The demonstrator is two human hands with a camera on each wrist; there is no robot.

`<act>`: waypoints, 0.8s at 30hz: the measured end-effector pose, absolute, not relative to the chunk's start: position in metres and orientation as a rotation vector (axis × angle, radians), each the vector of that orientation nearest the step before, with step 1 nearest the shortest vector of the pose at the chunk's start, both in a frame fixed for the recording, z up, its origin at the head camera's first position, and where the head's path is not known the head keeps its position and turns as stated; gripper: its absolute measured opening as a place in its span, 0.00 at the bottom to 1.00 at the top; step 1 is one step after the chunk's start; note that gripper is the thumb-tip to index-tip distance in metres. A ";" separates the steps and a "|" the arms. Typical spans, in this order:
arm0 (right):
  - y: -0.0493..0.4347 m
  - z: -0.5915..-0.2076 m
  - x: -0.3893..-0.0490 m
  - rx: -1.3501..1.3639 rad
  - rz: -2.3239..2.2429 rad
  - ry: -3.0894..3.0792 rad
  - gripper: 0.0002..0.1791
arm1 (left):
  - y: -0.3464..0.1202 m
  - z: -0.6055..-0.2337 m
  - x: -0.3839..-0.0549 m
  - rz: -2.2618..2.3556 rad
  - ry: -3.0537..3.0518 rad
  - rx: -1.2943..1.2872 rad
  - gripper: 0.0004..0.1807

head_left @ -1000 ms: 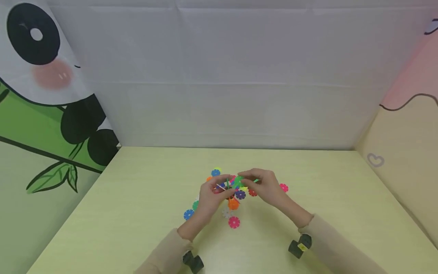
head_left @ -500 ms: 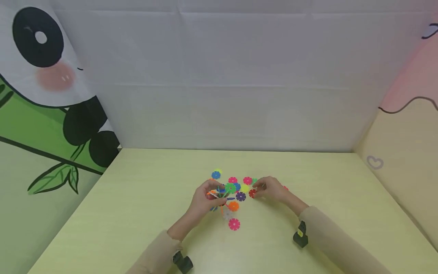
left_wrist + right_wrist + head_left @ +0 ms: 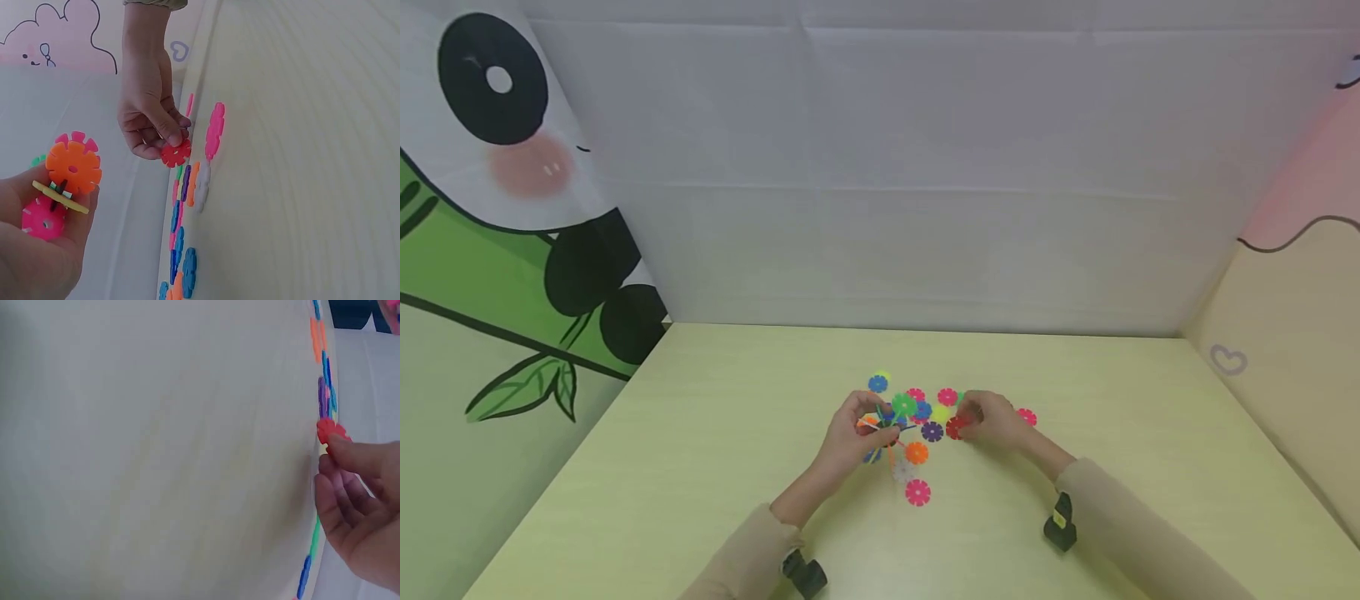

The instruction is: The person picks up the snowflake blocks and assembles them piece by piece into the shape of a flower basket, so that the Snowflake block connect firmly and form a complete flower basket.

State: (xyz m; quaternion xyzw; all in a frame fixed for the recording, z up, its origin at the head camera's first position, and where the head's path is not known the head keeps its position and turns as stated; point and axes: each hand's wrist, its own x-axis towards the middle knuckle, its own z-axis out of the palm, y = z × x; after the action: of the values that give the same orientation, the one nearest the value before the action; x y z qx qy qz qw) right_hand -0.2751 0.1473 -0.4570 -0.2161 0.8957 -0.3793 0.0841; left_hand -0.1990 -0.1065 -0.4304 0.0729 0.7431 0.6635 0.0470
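Note:
My left hand holds a cluster of interlocked plastic snowflake discs above the table. In the left wrist view the cluster shows an orange disc, a pink disc and a yellow disc seen edge-on. A green disc stands out at the cluster's right side in the head view. To the right, my right hand pinches a red notched disc between thumb and fingers. The same red disc shows just above the table in the left wrist view. Fingers partly hide the cluster.
Loose discs lie flat on the pale table. Among them are a pink disc, an orange disc, a purple disc and a blue disc. A white backdrop rises behind the table.
My right hand has left the cluster, moved right and down, and now pinches the red disc. The left hand has drawn slightly left and down with the cluster, then stayed nearly still.

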 end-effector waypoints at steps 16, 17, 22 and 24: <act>0.111 -0.403 -0.215 -0.530 -1.773 2.455 0.10 | -0.095 -0.425 -0.197 2.099 2.312 0.145 0.17; 0.109 -0.402 -0.214 -0.523 -1.756 2.486 0.09 | -0.095 -0.426 -0.197 2.103 2.309 0.144 0.17; 0.106 -0.402 -0.205 -0.541 -1.700 2.608 0.08 | -0.093 -0.426 -0.195 2.125 2.315 0.131 0.18; 0.105 -0.403 -0.202 -0.568 -1.696 2.617 0.07 | -0.093 -0.427 -0.194 2.133 2.319 0.129 0.18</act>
State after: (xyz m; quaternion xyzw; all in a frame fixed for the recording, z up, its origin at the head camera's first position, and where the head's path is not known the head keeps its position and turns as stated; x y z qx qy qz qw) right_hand -0.2024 0.1052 -0.4028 -0.1793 0.8256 -0.5349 -0.0141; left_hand -0.1936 -0.0934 -0.4271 0.0409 0.7354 0.6764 -0.0059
